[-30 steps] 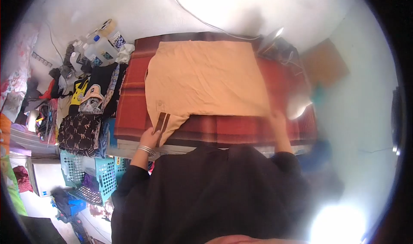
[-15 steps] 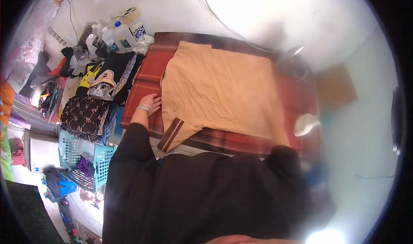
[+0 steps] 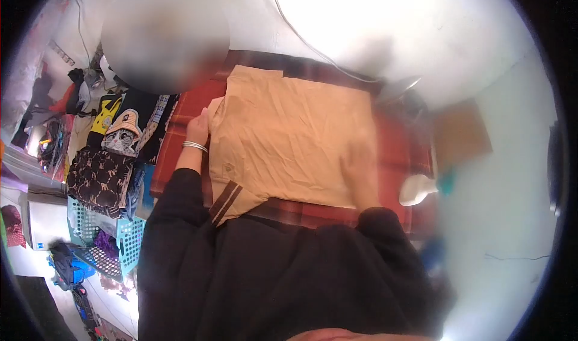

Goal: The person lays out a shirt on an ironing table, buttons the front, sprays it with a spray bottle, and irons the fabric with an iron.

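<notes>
A tan shirt point(image 3: 295, 136) lies folded over a red plaid cloth point(image 3: 400, 142), with light wrinkles across its middle. One short sleeve with a brown-and-white striped cuff point(image 3: 226, 201) points toward me. At the shirt's left edge, my left hand point(image 3: 197, 127) pinches the fabric; its fingertips are partly hidden by the cloth. White bands circle that wrist. Flat on the shirt's right part rests my right hand point(image 3: 359, 160), blurred by motion, its fingers stretched out and holding nothing.
Folded clothes point(image 3: 102, 175) are stacked on the left, above a teal perforated basket point(image 3: 129, 244). A white rounded object point(image 3: 415, 189) sits on the right side. A cable point(image 3: 301, 31) runs along the wall. A round blur point(image 3: 165, 37) hides the upper left.
My left hand has moved up along the shirt's left edge and closed on it. My right hand has shifted up and left over the fabric. The view has shifted slightly.
</notes>
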Available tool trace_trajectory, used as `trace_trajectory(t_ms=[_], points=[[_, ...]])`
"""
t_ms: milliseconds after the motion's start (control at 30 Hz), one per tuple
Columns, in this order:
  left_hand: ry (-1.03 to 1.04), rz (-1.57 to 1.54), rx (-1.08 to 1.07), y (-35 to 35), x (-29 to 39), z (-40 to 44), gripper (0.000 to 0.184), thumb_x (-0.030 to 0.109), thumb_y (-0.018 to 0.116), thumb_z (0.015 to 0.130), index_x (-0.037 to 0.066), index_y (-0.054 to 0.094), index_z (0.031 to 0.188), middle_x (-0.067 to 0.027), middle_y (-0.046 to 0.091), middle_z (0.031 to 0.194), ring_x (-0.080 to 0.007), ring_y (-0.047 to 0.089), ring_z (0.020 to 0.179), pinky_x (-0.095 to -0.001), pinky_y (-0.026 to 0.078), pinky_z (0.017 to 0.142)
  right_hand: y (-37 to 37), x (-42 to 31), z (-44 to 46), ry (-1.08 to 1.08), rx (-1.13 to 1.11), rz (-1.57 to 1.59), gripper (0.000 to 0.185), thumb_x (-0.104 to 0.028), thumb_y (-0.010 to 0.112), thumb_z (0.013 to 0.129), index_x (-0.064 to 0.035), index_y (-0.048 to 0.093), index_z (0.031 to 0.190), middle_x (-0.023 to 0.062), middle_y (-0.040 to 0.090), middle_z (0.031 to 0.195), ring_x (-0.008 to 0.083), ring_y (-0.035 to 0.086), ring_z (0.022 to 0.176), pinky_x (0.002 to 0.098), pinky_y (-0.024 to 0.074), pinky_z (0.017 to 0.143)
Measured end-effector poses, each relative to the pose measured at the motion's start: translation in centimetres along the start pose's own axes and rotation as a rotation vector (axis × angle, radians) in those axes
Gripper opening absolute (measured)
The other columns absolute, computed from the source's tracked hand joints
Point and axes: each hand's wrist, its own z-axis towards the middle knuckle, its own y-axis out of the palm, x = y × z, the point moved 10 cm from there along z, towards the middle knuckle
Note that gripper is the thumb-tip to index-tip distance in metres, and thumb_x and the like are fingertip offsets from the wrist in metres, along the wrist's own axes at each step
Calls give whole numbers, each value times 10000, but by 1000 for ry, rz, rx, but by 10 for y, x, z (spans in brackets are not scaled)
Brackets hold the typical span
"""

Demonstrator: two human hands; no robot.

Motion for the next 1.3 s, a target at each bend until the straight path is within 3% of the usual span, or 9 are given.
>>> trace_trajectory(t_ms=[200,433,500,567,667,833,1067,1133,1300], points=[[125,553,48,4,-12,-5,422,416,404,875,40,594,859,-246,595,846,-428,558,816,-475,443,700,11,3,4,30,6,52,596,-478,446,835,-250,320,1370,93,222,1452,265,157,1351,479,151,1071],[-52,411,296,-19,-11,-9,323,362,440,849,86,603,890,-193,617,884,-366,580,853,-450,456,718,-11,-2,8,68,-31,67,576,-481,517,800,-220,409,1303,88,328,1381,272,242,1303,483,226,1035],[437,462,476,-22,61,-25,256,312,477,821,106,606,899,-138,625,897,-326,584,874,-445,451,738,-29,-4,22,98,-75,128,565,-486,541,786,-205,447,1267,88,381,1337,280,292,1271,490,270,1009],[527,744,-14,38,104,-28,265,289,504,791,104,602,953,-86,621,893,-299,577,882,-445,429,778,-38,29,29,505,-133,190,537,-488,574,761,-178,500,1194,87,457,1224,289,384,1182,498,361,926],[814,794,-317,116,130,-85,393,317,475,823,103,537,1146,-113,556,1146,-282,498,1093,-406,375,915,-44,56,37,605,29,93,518,-486,581,758,-136,527,1136,93,481,1171,296,420,1139,502,407,863],[337,927,-392,138,76,-66,624,381,373,882,95,195,1407,-86,92,1488,-221,79,1370,-364,121,1100,-25,75,49,593,100,34,378,-397,561,794,-75,568,992,112,546,1064,316,483,1056,479,437,823],[162,933,-215,117,65,-27,613,343,372,888,42,198,1393,-110,160,1469,-231,165,1354,-375,194,1083,-17,77,55,490,167,151,200,-249,533,792,-61,563,851,157,599,853,346,550,902,458,450,775],[-62,960,-423,117,63,-15,518,302,373,889,64,335,1348,-127,281,1424,-252,292,1306,-393,287,1038,-15,79,54,487,141,175,199,-248,525,790,-62,561,852,162,604,850,353,554,898,459,447,781],[-155,877,-243,63,105,40,439,331,380,883,57,537,1188,-157,496,1253,-297,474,1165,-434,379,948,18,98,69,454,125,185,233,-260,504,787,-73,575,906,165,607,921,348,549,948,473,435,810]])
